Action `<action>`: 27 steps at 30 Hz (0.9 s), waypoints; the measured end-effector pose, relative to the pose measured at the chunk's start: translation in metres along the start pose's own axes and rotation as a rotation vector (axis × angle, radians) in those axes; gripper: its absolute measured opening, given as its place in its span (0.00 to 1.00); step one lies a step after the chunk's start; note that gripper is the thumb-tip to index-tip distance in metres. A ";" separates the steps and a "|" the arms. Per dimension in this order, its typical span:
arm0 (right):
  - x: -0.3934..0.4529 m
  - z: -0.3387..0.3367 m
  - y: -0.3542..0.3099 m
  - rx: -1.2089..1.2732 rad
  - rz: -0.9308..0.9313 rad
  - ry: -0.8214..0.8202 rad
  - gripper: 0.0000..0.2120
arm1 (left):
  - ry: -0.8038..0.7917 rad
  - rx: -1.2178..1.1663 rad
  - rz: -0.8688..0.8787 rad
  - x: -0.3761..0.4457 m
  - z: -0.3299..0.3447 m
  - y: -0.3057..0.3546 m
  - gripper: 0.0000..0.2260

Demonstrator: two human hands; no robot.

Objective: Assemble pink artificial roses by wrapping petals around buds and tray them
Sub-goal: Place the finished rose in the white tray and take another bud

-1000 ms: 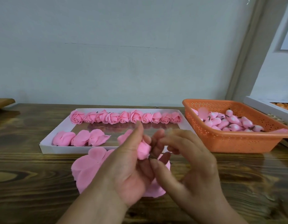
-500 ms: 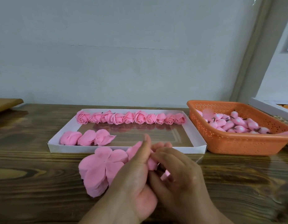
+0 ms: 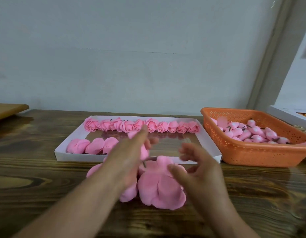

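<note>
While your left hand (image 3: 129,157) reaches forward over the near wall of the white tray (image 3: 209,143), the head view shows it holding a pink wrapped rose (image 3: 144,152) between thumb and fingers, with a thin dark stem poking out below the bloom; the hand is blurred, so you cannot read the exact finger placement, only that the fingers curl round the flower. Your right hand (image 3: 198,169) hovers just to the right of it, above the table's near half, fingers loosely spread and relaxed, holding nothing, the thumb touching or just over the stack of loose pink petals (image 3: 159,188) that lies flat on the dark wooden table (image 3: 37,177), right in front of the tray. Part of that stack shows again to the left of your left forearm. Inside the tray, a row of finished roses (image 3: 142,127) runs along the far wall, side by side and touching, roughly ten of them, and three more pink blooms (image 3: 92,146) sit in the near left corner against the front wall, seen from their backs. The tray's floor between the two rows is shiny and reflects the far row. To the right of the tray, just beside it, stands an orange perforated basket (image 3: 251,152) holding a heap of pink buds (image 3: 251,133) with short dark stems. A second white tray (image 3: 286,114) edges in behind the basket at the far right, and a wooden board (image 3: 6,110) sits at the far left edge of the table.
</note>
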State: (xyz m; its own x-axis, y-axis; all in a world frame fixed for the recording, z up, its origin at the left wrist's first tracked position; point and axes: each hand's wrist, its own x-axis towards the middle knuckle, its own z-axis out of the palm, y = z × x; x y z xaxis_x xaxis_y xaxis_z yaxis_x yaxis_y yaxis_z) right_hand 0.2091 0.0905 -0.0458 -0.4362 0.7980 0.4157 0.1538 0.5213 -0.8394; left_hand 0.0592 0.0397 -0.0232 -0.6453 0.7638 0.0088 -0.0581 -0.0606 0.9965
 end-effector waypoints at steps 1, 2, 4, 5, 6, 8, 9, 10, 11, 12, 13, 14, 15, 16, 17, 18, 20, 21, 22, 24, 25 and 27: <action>0.003 -0.006 0.004 -0.054 -0.019 0.079 0.23 | 0.075 0.104 0.057 0.012 -0.009 0.006 0.28; 0.006 -0.011 0.007 -0.076 -0.039 0.135 0.24 | 0.121 0.179 0.076 0.025 -0.019 0.012 0.28; 0.007 -0.015 0.012 -0.097 -0.067 0.198 0.24 | 0.120 0.304 0.065 0.045 -0.034 0.027 0.28; 0.008 -0.015 0.015 -0.100 -0.073 0.212 0.24 | 0.097 0.350 0.060 0.054 -0.039 0.030 0.29; 0.009 -0.014 0.018 -0.101 -0.070 0.214 0.24 | 0.092 0.398 0.054 0.063 -0.041 0.031 0.29; 0.010 -0.011 0.023 -0.104 -0.070 0.209 0.23 | 0.124 0.534 0.068 0.074 -0.041 0.029 0.27; 0.011 -0.011 0.024 -0.105 -0.074 0.206 0.23 | 0.140 0.633 0.107 0.078 -0.041 0.026 0.26; 0.012 -0.011 0.026 -0.108 -0.077 0.203 0.24 | 0.140 0.739 0.167 0.080 -0.041 0.023 0.25; 0.013 -0.011 0.028 -0.115 -0.083 0.200 0.24 | 0.116 0.837 0.231 0.081 -0.041 0.020 0.25; 0.013 -0.010 0.029 -0.126 -0.087 0.196 0.24 | 0.084 0.916 0.283 0.083 -0.040 0.018 0.25; 0.014 -0.010 0.030 -0.138 -0.091 0.192 0.24 | 0.046 0.987 0.319 0.086 -0.041 0.015 0.24; 0.014 -0.010 0.032 -0.151 -0.094 0.189 0.24 | 0.012 1.060 0.337 0.090 -0.040 0.012 0.23; 0.015 -0.010 0.033 -0.161 -0.097 0.188 0.23 | -0.021 1.137 0.344 0.095 -0.038 0.010 0.21; 0.015 -0.010 0.034 -0.168 -0.098 0.184 0.22 | -0.054 1.221 0.349 0.097 -0.035 0.008 0.20; 0.015 -0.010 0.035 -0.171 -0.097 0.178 0.21 | -0.091 1.304 0.361 0.100 -0.033 0.005 0.20; 0.015 -0.009 0.036 -0.174 -0.094 0.172 0.21 | -0.127 1.376 0.371 0.102 -0.031 0.002 0.20; 0.015 -0.009 0.037 -0.182 -0.091 0.162 0.20 | -0.182 1.483 0.378 0.107 -0.032 -0.002 0.18; 0.014 -0.009 0.038 -0.187 -0.093 0.160 0.20 | -0.200 1.524 0.363 0.110 -0.033 -0.003 0.17; 0.014 -0.009 0.038 -0.191 -0.095 0.161 0.20 | -0.216 1.569 0.341 0.112 -0.034 -0.004 0.16; 0.014 -0.009 0.039 -0.194 -0.090 0.161 0.19 | -0.249 1.649 0.291 0.115 -0.036 -0.006 0.15; 0.014 -0.009 0.040 -0.196 -0.086 0.160 0.19 | -0.268 1.676 0.262 0.116 -0.038 -0.006 0.15; 0.014 -0.009 0.040 -0.202 -0.078 0.156 0.19 | -0.308 1.721 0.202 0.118 -0.041 -0.006 0.17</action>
State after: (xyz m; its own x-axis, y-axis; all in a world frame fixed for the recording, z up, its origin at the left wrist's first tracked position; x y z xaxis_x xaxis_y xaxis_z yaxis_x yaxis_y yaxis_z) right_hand 0.2168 0.1256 -0.0708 -0.3137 0.7820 0.5386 0.3059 0.6202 -0.7223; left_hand -0.0480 0.1034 -0.0316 -0.3739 0.9258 -0.0564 0.9262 0.3694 -0.0755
